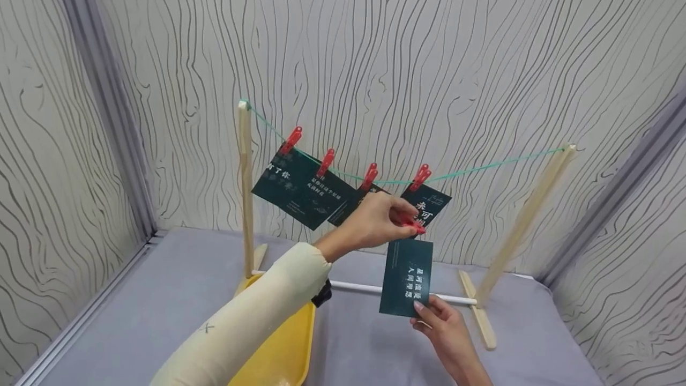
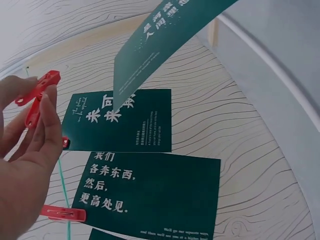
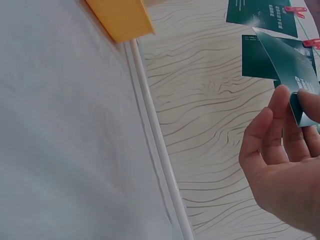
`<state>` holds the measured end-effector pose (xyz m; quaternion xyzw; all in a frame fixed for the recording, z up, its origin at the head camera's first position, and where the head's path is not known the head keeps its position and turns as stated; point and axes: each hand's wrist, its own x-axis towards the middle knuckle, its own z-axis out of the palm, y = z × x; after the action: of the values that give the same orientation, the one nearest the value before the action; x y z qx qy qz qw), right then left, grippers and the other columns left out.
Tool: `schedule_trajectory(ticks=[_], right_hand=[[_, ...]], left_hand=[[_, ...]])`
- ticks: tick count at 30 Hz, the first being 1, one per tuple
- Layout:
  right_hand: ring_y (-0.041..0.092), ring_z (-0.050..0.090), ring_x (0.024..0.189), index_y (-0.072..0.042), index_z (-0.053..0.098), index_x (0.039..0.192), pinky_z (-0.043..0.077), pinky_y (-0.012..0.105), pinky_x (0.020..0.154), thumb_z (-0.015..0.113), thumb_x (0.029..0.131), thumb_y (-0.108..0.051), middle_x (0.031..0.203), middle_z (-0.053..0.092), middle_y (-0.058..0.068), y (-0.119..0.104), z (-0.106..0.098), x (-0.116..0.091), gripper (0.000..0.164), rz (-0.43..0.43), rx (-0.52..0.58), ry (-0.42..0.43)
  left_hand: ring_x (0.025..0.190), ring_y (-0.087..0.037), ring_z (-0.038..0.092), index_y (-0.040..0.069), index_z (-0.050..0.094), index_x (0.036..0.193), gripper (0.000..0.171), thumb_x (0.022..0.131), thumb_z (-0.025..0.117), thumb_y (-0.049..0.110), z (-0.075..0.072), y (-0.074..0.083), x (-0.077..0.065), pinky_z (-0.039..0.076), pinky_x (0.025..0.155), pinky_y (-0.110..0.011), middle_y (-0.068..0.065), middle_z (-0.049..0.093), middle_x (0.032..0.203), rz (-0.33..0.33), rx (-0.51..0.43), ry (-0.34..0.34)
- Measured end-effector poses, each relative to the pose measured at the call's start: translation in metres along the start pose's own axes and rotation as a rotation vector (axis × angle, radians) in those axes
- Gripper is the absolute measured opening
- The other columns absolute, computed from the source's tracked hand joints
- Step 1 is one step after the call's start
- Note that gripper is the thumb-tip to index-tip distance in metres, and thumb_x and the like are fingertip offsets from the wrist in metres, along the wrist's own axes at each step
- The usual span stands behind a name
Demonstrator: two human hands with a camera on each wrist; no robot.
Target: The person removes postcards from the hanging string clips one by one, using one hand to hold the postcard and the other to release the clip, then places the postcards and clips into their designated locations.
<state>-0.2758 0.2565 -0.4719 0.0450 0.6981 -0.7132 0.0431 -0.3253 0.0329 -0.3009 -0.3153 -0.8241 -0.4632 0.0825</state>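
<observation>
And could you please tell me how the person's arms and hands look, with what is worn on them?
The left sleeve is pale cream, with a small dark cross-like mark. A black object, only partly visible, shows beneath it near the wrist. The left hand and right hand wear no gloves; no sleeve shows on the right.

1. The held card (image 1: 402,273) is dark green with white lettering.
2. The hanging cards (image 1: 303,187) are dark green, also white-lettered.
3. The clips (image 1: 326,162) are bright red.
4. The line (image 1: 498,163) is green.
5. The posts (image 1: 246,193) are pale wood; the rod (image 1: 359,288) is white.
6. The tray (image 1: 289,343) is yellow.
7. The sleeve (image 1: 257,311) is cream, marked with a dark X.
8. The walls (image 1: 343,64) carry dark, wavy woodgrain lines on off-white.
</observation>
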Motion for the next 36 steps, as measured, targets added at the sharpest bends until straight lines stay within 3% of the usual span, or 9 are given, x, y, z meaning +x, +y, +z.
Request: schedule_trajectory(ticks=[13,23,32,36], right_hand=[[0.020,0.064,0.092,-0.001,0.054,0.133,0.053,0.031,0.084,0.072,0.088,-0.031,0.111,0.071,0.003,0.014,0.003,-0.010,0.057,0.087,-0.067,-0.085],[0.014,0.066,0.086,0.000,0.058,0.124,0.056,0.032,0.084,0.068,0.093,-0.023,0.107,0.073,0.001,0.025,0.010,-0.020,0.040,0.101,-0.025,-0.193],[0.012,0.066,0.081,-0.001,0.059,0.122,0.056,0.030,0.080,0.069,0.091,-0.021,0.102,0.074,-0.001,0.040,0.008,-0.028,0.038,0.192,0.013,-0.226],[0.012,0.066,0.079,-0.001,0.060,0.121,0.056,0.030,0.081,0.070,0.091,-0.022,0.101,0.074,0.000,0.046,0.007,-0.029,0.039,0.221,-0.007,-0.232]], left_hand=[[0.082,-0.005,0.061,0.012,0.073,0.108,0.025,0.083,0.073,0.010,0.008,-0.025,-0.028,0.054,0.073,-0.012,0.001,0.065,0.101,-0.013,0.126,-0.042],[0.085,-0.011,0.052,0.011,0.076,0.104,0.020,0.088,0.067,0.020,0.005,-0.055,-0.046,0.049,0.066,-0.014,0.000,0.060,0.094,-0.039,0.305,-0.063],[0.085,-0.013,0.051,0.011,0.077,0.097,0.018,0.090,0.064,0.023,-0.001,-0.086,-0.070,0.050,0.073,-0.017,-0.001,0.062,0.090,-0.160,0.324,-0.072],[0.077,-0.013,0.054,0.011,0.078,0.095,0.019,0.091,0.063,0.023,-0.007,-0.099,-0.079,0.050,0.068,-0.018,0.000,0.062,0.086,-0.238,0.307,-0.086]])
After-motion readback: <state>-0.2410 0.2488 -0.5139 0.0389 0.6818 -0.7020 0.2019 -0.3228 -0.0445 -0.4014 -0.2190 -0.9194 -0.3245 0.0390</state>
